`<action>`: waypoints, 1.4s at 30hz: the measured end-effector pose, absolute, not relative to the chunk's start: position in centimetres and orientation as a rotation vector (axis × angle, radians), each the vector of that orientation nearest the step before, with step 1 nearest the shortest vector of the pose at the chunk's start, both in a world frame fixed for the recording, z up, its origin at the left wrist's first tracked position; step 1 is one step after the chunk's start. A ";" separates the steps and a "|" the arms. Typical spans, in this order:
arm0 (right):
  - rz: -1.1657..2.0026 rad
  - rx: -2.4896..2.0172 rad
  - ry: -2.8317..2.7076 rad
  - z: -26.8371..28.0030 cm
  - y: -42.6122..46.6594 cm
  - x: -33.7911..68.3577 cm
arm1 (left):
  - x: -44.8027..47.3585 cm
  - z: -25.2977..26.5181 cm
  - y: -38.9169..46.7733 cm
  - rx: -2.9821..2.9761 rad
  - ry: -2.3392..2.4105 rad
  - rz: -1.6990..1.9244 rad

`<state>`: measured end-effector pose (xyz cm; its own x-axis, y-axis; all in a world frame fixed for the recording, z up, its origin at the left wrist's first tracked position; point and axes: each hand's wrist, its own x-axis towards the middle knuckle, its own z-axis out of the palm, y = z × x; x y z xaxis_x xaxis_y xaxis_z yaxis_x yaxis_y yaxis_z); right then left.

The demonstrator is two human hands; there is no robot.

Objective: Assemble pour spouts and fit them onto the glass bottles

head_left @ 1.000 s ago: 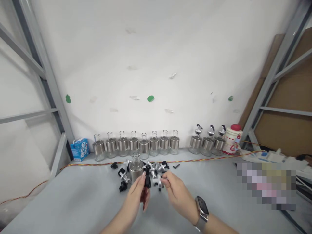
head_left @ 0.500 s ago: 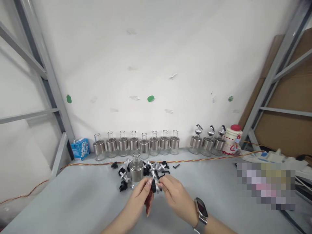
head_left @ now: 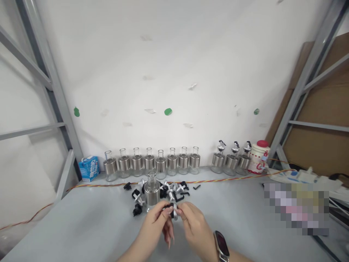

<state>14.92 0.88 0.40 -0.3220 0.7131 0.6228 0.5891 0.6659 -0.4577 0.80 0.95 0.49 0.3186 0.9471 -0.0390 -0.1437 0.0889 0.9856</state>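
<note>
My left hand (head_left: 159,218) pinches the black part of a bottle stopper (head_left: 175,211) between thumb and fingers. From the other side my right hand (head_left: 189,218), below a wristwatch, grips its silver part, so both hands are closed on one piece. Fingers cover much of it. Just behind my left hand stands an open glass bottle (head_left: 152,192) with a steel sleeve. Loose silver and black stopper parts (head_left: 137,196) lie around that bottle. Small black levers (head_left: 178,198) rest on the table beyond my right hand.
Several sleeved glass bottles (head_left: 136,162) line the wall. Three bottles with spouts (head_left: 231,162) stand farther right, beside a cream jar with a red lid (head_left: 259,158). A blue carton (head_left: 89,169) is at left. A twisted wire (head_left: 212,181) crosses the table; a power strip (head_left: 305,177) lies right.
Both hands have shifted slightly, with the stopper turned a little between them. More of the black levers behind my right hand now shows. The view has moved slightly.
</note>
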 end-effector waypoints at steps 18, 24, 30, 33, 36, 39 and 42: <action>0.761 -1.091 -1.846 0.1 1.2 14.4 | 0.8 0.8 0.9 1.275 0.952 0.890; 1.412 -0.995 -1.507 0.7 2.4 14.0 | 0.2 2.4 0.7 1.520 1.157 0.966; 1.531 -0.859 -1.603 1.8 2.8 15.4 | -0.7 2.5 1.1 1.476 1.027 0.932; 1.396 -0.917 -1.679 1.8 2.7 15.6 | -0.6 2.0 1.3 1.363 0.911 0.846; 1.330 -0.959 -1.699 1.5 2.7 15.5 | -0.4 1.5 1.2 1.318 0.876 0.809; 1.311 -0.981 -1.676 0.9 2.6 15.3 | -0.1 1.2 0.8 1.314 0.895 0.830; 1.303 -0.986 -1.639 0.5 2.4 15.1 | 0.1 1.2 0.4 1.352 0.933 0.864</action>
